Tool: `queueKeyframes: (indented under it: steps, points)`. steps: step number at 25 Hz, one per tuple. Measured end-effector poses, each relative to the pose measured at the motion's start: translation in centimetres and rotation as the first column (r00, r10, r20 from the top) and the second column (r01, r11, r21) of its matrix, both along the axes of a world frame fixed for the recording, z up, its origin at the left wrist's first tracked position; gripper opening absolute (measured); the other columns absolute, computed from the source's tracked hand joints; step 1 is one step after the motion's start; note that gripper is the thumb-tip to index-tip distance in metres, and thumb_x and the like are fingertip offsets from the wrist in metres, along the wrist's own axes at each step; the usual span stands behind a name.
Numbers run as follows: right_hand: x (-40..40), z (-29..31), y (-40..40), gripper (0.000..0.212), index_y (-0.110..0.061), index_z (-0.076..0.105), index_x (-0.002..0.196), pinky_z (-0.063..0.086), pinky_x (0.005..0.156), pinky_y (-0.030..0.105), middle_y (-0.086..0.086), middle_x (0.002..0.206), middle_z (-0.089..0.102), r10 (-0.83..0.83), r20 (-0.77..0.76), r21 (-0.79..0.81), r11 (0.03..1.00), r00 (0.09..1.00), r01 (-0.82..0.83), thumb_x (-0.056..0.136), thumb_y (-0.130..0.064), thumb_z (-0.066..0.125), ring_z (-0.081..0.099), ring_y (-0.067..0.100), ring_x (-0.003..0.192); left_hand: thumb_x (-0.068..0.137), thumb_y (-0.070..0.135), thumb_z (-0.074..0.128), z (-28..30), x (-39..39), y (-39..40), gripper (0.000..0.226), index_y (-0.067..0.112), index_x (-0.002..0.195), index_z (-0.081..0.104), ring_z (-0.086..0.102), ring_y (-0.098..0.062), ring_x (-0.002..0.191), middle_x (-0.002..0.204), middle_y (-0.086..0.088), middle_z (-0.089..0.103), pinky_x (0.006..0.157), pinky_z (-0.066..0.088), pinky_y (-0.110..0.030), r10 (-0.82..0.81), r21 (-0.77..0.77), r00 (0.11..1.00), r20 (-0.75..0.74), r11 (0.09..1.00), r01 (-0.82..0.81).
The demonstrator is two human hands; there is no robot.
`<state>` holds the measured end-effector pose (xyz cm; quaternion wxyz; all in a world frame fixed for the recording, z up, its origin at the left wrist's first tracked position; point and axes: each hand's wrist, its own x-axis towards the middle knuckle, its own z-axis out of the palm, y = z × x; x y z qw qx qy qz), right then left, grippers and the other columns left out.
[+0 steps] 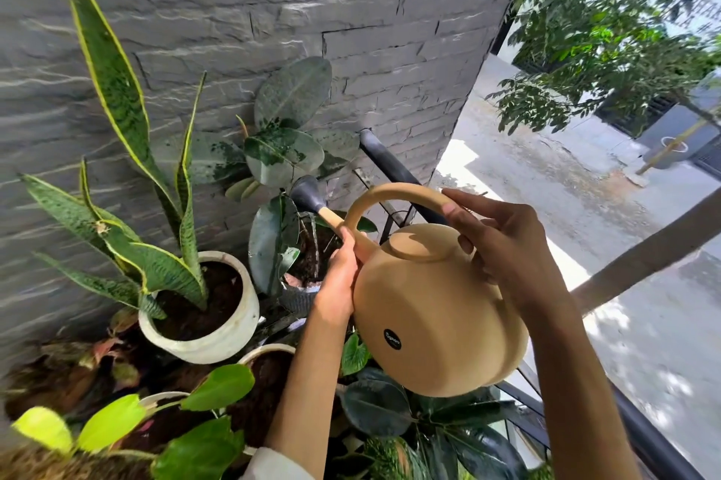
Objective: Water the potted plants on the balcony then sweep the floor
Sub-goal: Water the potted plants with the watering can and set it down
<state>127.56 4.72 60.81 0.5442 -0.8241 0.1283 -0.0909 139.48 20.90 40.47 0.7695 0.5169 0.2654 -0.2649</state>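
Observation:
A round tan watering can is tipped forward, its dark rose head over the rubber plant in a dark pot. Thin streams of water fall from the rose onto that pot's soil. My right hand grips the arched handle near its rear end. My left hand holds the can at the base of the spout. A snake plant stands in a white pot to the left.
A grey stone wall rises behind the plants. A black railing runs along the right, with the street far below. More pots with red and light-green leaves crowd the lower left, and dark-leaved plants sit under the can.

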Motion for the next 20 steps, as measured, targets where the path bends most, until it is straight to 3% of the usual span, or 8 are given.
queueKeyframes:
  steps: [3, 6, 9, 11, 15, 18, 20]
  points:
    - [-1.0, 0.3, -0.4, 0.023, -0.048, 0.08, 0.117, 0.03, 0.043, 0.017, 0.003, 0.056, 0.054, -0.016, 0.017, 0.05, 0.999, 1.0, 0.015, 0.094, -0.049, 0.076, 0.037, 0.007, 0.043, 0.101, 0.074, 0.04, 1.0, -0.5, -0.4, 0.069, 0.019, 0.125, 0.073, 0.077, -0.028, 0.101, 0.105, -0.006, 0.082, 0.097, 0.061, -0.047, -0.016, 0.015, 0.999, 0.034, 1.0, 0.015]
    - [-2.3, 0.7, -1.2, 0.022, -0.045, 0.082, 0.116, 0.03, 0.043, 0.015, 0.003, 0.056, 0.053, -0.049, 0.046, 0.093, 0.995, 0.998, 0.045, 0.095, -0.044, 0.078, 0.035, 0.006, 0.042, 0.096, 0.08, 0.042, 2.5, -1.7, -0.7, 0.073, 0.022, 0.134, 0.067, 0.079, -0.023, 0.098, 0.107, -0.002, 0.082, 0.079, 0.059, -0.037, 0.005, 0.033, 0.999, 0.054, 0.999, -0.006]
    - [-4.3, 1.0, -2.3, 0.022, -0.043, 0.082, 0.117, 0.028, 0.047, 0.017, 0.002, 0.056, 0.053, -0.091, 0.068, 0.117, 0.99, 0.993, 0.083, 0.096, -0.038, 0.077, 0.034, 0.008, 0.044, 0.086, 0.09, 0.042, 3.9, -3.3, -1.2, 0.092, 0.028, 0.154, 0.049, 0.071, -0.028, 0.115, 0.135, -0.004, 0.071, 0.083, 0.06, -0.04, -0.026, 0.062, 0.998, 0.053, 0.998, 0.023]
    - [-5.5, 1.3, -3.1, 0.023, -0.043, 0.082, 0.117, 0.028, 0.049, 0.019, 0.002, 0.056, 0.052, -0.115, 0.085, 0.116, 0.988, 0.99, 0.105, 0.095, -0.039, 0.078, 0.034, 0.008, 0.045, 0.085, 0.091, 0.045, 4.8, -4.5, -2.2, 0.095, 0.029, 0.157, 0.043, 0.072, -0.028, 0.112, 0.134, -0.005, 0.071, 0.082, 0.062, -0.042, -0.039, 0.05, 0.998, 0.048, 0.998, 0.037]
    - [-7.7, 1.9, -3.9, 0.033, -0.046, 0.082, 0.116, 0.029, 0.049, 0.021, 0.01, 0.057, 0.054, -0.159, 0.1, 0.105, 0.983, 0.982, 0.148, 0.084, -0.055, 0.08, 0.034, 0.009, 0.044, 0.094, 0.082, 0.045, 5.3, -6.6, -4.3, 0.078, 0.027, 0.148, 0.055, 0.071, -0.031, 0.113, 0.129, -0.007, 0.073, 0.103, 0.057, -0.052, -0.057, 0.065, 0.994, 0.089, 0.997, 0.052]
    - [-9.8, 1.6, -4.6, 0.027, -0.048, 0.081, 0.115, 0.031, 0.049, 0.025, 0.022, 0.065, 0.057, -0.197, 0.084, 0.059, 0.98, 0.977, 0.193, 0.089, -0.053, 0.079, 0.037, 0.011, 0.047, 0.099, 0.076, 0.041, 5.4, -8.5, -5.3, 0.069, 0.03, 0.148, 0.055, 0.068, -0.029, 0.118, 0.135, -0.007, 0.071, 0.107, 0.054, -0.052, -0.106, 0.083, 0.987, 0.12, 0.992, 0.097]
    - [-11.2, 1.2, -5.3, 0.028, -0.048, 0.081, 0.116, 0.032, 0.046, 0.023, 0.018, 0.061, 0.057, -0.216, 0.089, 0.045, 0.976, 0.972, 0.213, 0.089, -0.054, 0.079, 0.038, 0.009, 0.046, 0.1, 0.077, 0.037, 5.3, -10.0, -6.2, 0.071, 0.03, 0.15, 0.055, 0.066, -0.027, 0.118, 0.133, -0.004, 0.069, 0.107, 0.054, -0.051, -0.143, 0.092, 0.981, 0.132, 0.987, 0.132]
